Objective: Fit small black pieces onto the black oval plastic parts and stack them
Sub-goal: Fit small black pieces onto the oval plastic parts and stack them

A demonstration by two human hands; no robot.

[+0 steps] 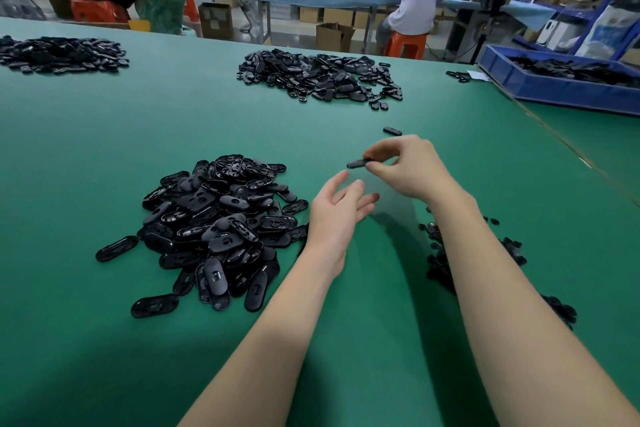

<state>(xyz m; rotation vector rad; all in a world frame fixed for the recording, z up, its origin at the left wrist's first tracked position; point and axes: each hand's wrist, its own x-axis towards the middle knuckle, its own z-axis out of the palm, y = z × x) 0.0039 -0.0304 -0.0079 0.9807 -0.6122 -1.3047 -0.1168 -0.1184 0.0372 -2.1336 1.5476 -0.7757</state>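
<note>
Above green table point(104, 135): right hand point(412, 170) fingers pinch oval part point(358, 163) held level, likely for stacking; left hand point(337, 215) fingers relaxed, empty, near supply pile point(221, 229).

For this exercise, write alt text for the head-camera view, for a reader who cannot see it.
The right hand pinches a black oval part above a green table; the open left hand hovers beside a pile of oval parts.
</note>
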